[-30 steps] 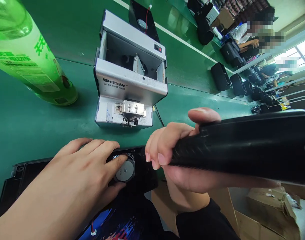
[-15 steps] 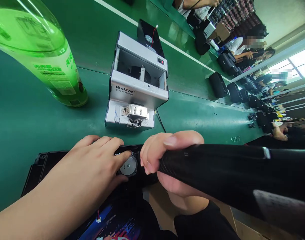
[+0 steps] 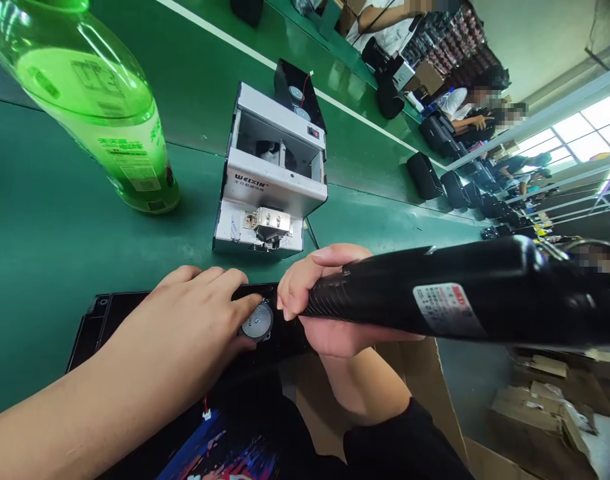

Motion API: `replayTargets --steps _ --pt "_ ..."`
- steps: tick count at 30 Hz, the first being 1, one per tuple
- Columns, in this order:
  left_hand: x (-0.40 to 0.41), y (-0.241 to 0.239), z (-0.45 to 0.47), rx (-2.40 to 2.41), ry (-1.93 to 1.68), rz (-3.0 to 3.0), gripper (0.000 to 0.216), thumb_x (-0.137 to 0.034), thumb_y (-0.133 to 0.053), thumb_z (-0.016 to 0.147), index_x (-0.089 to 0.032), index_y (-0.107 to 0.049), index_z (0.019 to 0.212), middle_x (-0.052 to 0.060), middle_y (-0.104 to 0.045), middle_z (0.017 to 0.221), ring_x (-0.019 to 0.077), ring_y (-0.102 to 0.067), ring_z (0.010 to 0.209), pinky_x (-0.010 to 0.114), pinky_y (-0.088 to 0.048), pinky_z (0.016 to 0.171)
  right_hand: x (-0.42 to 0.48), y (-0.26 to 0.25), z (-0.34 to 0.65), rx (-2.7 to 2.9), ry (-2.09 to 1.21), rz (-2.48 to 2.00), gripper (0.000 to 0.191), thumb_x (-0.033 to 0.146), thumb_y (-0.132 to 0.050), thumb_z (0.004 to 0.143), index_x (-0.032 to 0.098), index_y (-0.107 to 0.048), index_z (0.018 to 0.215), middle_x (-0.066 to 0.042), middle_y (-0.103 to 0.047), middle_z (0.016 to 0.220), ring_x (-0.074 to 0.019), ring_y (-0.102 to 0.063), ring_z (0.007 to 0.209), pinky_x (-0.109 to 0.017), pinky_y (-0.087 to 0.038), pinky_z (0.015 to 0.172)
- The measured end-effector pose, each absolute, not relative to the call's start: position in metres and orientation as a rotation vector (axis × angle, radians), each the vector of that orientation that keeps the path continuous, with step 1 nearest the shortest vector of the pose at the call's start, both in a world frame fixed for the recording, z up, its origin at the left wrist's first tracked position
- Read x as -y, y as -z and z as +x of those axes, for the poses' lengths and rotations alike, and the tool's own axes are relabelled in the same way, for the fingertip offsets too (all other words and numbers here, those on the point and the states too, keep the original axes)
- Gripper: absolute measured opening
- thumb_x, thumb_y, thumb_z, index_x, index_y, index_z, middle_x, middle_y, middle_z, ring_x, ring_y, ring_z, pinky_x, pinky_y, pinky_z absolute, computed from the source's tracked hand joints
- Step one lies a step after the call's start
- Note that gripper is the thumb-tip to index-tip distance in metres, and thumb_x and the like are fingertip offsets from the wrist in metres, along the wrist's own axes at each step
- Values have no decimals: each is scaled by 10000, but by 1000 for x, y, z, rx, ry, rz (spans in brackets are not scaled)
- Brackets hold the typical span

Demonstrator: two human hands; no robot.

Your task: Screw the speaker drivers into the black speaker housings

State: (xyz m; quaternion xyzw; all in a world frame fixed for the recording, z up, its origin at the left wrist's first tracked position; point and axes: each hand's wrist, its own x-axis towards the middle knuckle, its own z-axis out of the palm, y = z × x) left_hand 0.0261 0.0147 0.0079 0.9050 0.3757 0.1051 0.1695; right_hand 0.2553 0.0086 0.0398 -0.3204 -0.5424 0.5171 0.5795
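My right hand (image 3: pixel 317 300) is wrapped around a black electric screwdriver (image 3: pixel 449 303), whose body runs off to the right and whose tip is hidden behind the fingers. My left hand (image 3: pixel 185 327) lies on a black plastic housing (image 3: pixel 99 313) at the near table edge, with its fingers pressed around a small round silver speaker (image 3: pixel 257 321) set in that housing. The two hands nearly touch above the speaker.
A grey screw feeder box (image 3: pixel 272 177) marked WEIXIN stands just behind the hands. A green drink bottle (image 3: pixel 105 100) stands at the left. Black speaker housings (image 3: pixel 425 175) line the green belt (image 3: pixel 395 220) farther back, where other people sit. Cardboard boxes (image 3: pixel 539 407) lie below right.
The view has shifted, so the feeder and bottle sit further right in the picture. My right hand has turned the screwdriver, so its label now shows. My left hand stays on the speaker.
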Motion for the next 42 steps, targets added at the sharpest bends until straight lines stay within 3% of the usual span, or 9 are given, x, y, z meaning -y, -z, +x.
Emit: replayTargets --steps 3,6,10,14,21,26,32,38,42 --pt "-14 -10 27 -1096 -225 2544 420 -324 -1113 901 -345 -941 1284 65 -874 1216 387 -866 1071 628 -610 917 -13 -29 242 1199 -1067 -614 643 944 -908 1051 380 -973 1352 28 -843 757 -186 -702 550 -328 -620 607" --pt "-13 -12 28 -1124 -184 2519 385 -336 -1091 923 -341 -954 1283 68 -868 1196 387 -869 1079 629 -630 931 -17 -38 242 1144 -1093 -627 735 998 -896 1001 344 -986 1322 12 -837 725 -180 -681 512 -298 -603 547" --pt "-11 -13 30 -1164 -174 2526 403 -322 -1076 930 -292 -953 1313 107 -901 1361 394 -882 1171 639 -668 1013 -25 -86 256 1123 -1090 -659 724 970 -955 972 385 -964 1399 16 -837 727 -205 -714 505 -333 -686 541" --pt "-10 -19 34 -1192 -103 2473 434 -283 -1093 915 -293 -954 1326 122 -907 1500 423 -890 1314 647 -684 1121 -51 -125 254 1205 -928 -590 547 928 -930 1047 416 -939 1237 48 -811 712 -185 -719 519 -336 -703 558" --pt "-11 -27 39 -1211 -28 2403 460 -334 -1113 938 -319 -963 1372 119 -902 1558 413 -878 1402 611 -673 1195 -97 -107 221 1302 -1012 -626 822 1159 -872 842 372 -856 1080 88 -773 626 -183 -631 428 -327 -562 439" --pt "-11 -28 38 -1213 -32 2404 477 -428 -1138 945 -326 -953 1372 113 -903 1550 391 -874 1387 583 -652 1190 -93 -114 215 1192 -1002 -668 896 1164 -889 831 348 -841 1199 85 -738 586 -193 -573 384 -338 -526 429" --pt "-11 -26 35 -1212 -50 2416 415 -334 -1099 946 -315 -954 1334 112 -899 1548 424 -870 1390 618 -644 1183 -81 -115 221 1116 -1037 -719 898 1164 -850 879 367 -809 1291 106 -720 586 -183 -532 370 -335 -446 385" --pt "-7 -15 30 -1178 -230 2487 385 -302 -1078 922 -299 -944 1283 107 -912 1461 417 -891 1282 619 -653 1094 -80 -114 231 1159 -969 -623 670 981 -932 998 390 -804 1289 93 -753 652 -212 -623 443 -359 -566 454" --pt "-6 -13 30 -1197 -253 2482 406 -304 -1105 893 -311 -953 1270 97 -916 1432 408 -891 1240 596 -642 1072 -90 -112 224 1175 -936 -646 837 1170 -817 904 382 -756 1183 102 -695 599 -202 -591 409 -368 -522 435"
